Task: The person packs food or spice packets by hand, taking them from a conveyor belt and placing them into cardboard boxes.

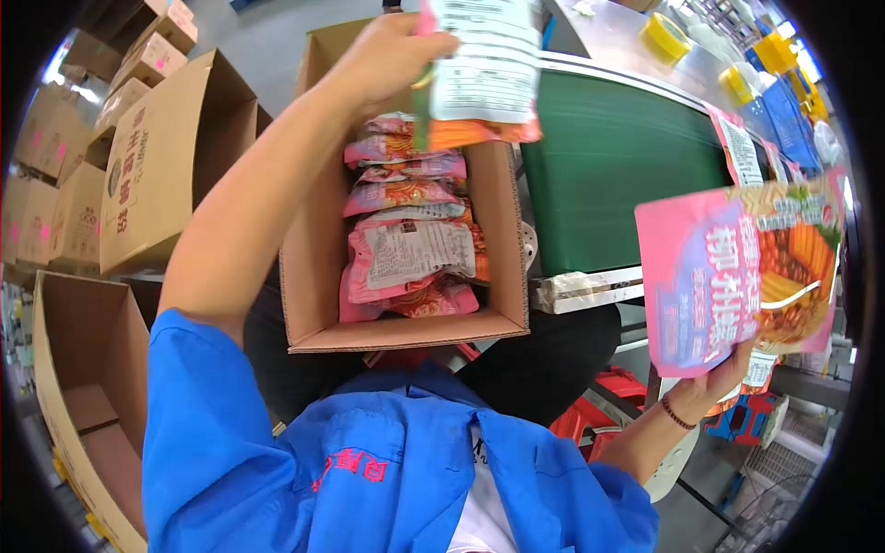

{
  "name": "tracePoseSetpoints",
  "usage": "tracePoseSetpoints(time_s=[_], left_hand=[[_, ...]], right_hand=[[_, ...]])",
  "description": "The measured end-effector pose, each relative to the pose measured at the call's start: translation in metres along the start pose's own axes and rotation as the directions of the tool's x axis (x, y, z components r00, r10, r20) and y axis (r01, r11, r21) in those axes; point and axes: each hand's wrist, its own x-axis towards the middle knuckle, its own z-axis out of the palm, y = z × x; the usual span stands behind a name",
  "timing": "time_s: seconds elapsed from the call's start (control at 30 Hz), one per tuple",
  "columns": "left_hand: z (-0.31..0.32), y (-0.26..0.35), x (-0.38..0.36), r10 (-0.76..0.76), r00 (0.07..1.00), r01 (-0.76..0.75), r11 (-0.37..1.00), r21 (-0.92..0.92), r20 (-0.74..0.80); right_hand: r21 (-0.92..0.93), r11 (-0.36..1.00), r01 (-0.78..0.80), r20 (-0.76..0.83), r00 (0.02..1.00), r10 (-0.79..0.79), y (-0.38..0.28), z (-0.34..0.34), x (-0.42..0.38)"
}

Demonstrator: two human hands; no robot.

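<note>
My left hand (pixel 392 57) grips a pink food pouch (pixel 487 69) by its left edge, its white printed label facing me. That pouch hangs over the far right part of an open cardboard box (pixel 318 339). Inside the box, several pink pouches (pixel 410 253) are packed in a row, the nearest ones lying flatter with a label up. On the right, my right hand (pixel 722 376) holds another pouch (pixel 737 276) at its lower edge, its front with a noodle picture turned towards me. My right fingers are partly hidden behind it.
A green conveyor belt (pixel 627 175) runs right of the box, with more pouches (pixel 737 147) at its right end. Open cartons (pixel 152 175) stand on the left, with stacked boxes (pixel 60 212) behind. Yellow tape (pixel 666 37) lies on a metal table. Red plastic (pixel 590 415) shows below the belt.
</note>
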Motion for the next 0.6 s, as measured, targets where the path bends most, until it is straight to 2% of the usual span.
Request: tracePoseSetpoints(time_s=[0.03, 0.07, 0.1, 0.17, 0.23, 0.27, 0.3, 0.33, 0.37, 0.4, 0.43, 0.47, 0.5, 0.53, 0.57, 0.6], left_hand=[[-0.023, -0.005, -0.006, -0.005, 0.999, 0.011, 0.992, 0.124, -0.048], [-0.043, -0.028, -0.007, -0.009, 1.000, 0.016, 0.952, 0.305, -0.025], [-0.049, -0.032, -0.023, -0.003, 1.000, 0.006, 0.858, 0.513, -0.006], [-0.043, -0.090, -0.032, 0.314, 0.941, -0.316, 0.688, 0.654, 0.125], [-0.022, -0.170, -0.058, 0.078, 0.979, -0.205, 0.291, 0.935, 0.191], [-0.014, -0.153, -0.076, -0.372, 0.901, -0.103, 0.318, 0.942, 0.224], [-0.008, -0.231, -0.090, -0.328, 0.870, -0.241, 0.369, 0.898, 0.368], [0.005, -0.238, -0.105, -0.451, 0.766, -0.377, 0.262, 0.889, 0.458], [0.022, -0.242, -0.126, -0.574, 0.641, -0.515, 0.170, 0.840, 0.509], [0.043, -0.266, -0.149, -0.514, 0.788, -0.312, 0.143, 0.939, 0.340], [0.056, -0.285, -0.162, -0.449, 0.882, -0.095, 0.134, 0.986, 0.146], [0.051, -0.272, -0.159, -0.445, 0.882, -0.102, 0.138, 0.985, 0.153], [0.042, -0.246, -0.153, -0.529, 0.790, -0.267, 0.156, 0.951, 0.309], [0.033, -0.229, -0.145, -0.599, 0.670, -0.420, 0.181, 0.889, 0.439], [0.031, -0.227, -0.142, -0.652, 0.644, -0.310, 0.255, 0.916, 0.400], [0.031, -0.227, -0.144, -0.701, 0.610, -0.196, 0.320, 0.927, 0.371]], right_hand=[[-0.001, 1.000, -0.006, 0.006, 1.000, 0.006, 0.003, 0.019, 0.007], [-0.077, 0.997, 0.006, 0.087, 0.996, 0.000, 0.009, 0.045, 0.015], [-0.151, 0.988, 0.029, 0.172, 0.985, -0.002, 0.016, 0.073, 0.024], [-0.371, 0.899, 0.232, 0.335, 0.936, -0.103, 0.041, 0.135, 0.037], [-0.563, 0.747, 0.355, 0.485, 0.873, -0.049, 0.072, 0.217, 0.032], [-0.554, 0.706, 0.441, 0.615, 0.789, -0.010, 0.096, 0.249, 0.028], [-0.527, 0.667, 0.527, 0.728, 0.685, 0.034, 0.117, 0.278, 0.026], [-0.620, 0.488, 0.615, 0.753, 0.641, 0.149, 0.140, 0.292, 0.028], [-0.586, 0.196, 0.786, 0.810, 0.560, 0.174, 0.179, 0.297, 0.043], [-0.554, 0.072, 0.829, 0.824, 0.535, 0.187, 0.211, 0.307, 0.032], [-0.589, 0.062, 0.806, 0.781, 0.547, 0.301, 0.247, 0.307, 0.027], [-0.536, -0.184, 0.824, 0.724, 0.561, 0.401, 0.284, 0.300, 0.020], [-0.451, -0.238, 0.860, 0.736, 0.509, 0.446, 0.323, 0.280, 0.016], [-0.416, -0.164, 0.894, 0.811, 0.447, 0.377, 0.364, 0.248, 0.012], [-0.427, -0.192, 0.884, 0.738, 0.463, 0.490, 0.403, 0.213, 0.004], [-0.394, -0.174, 0.902, 0.640, 0.406, 0.653, 0.442, 0.167, -0.006]])
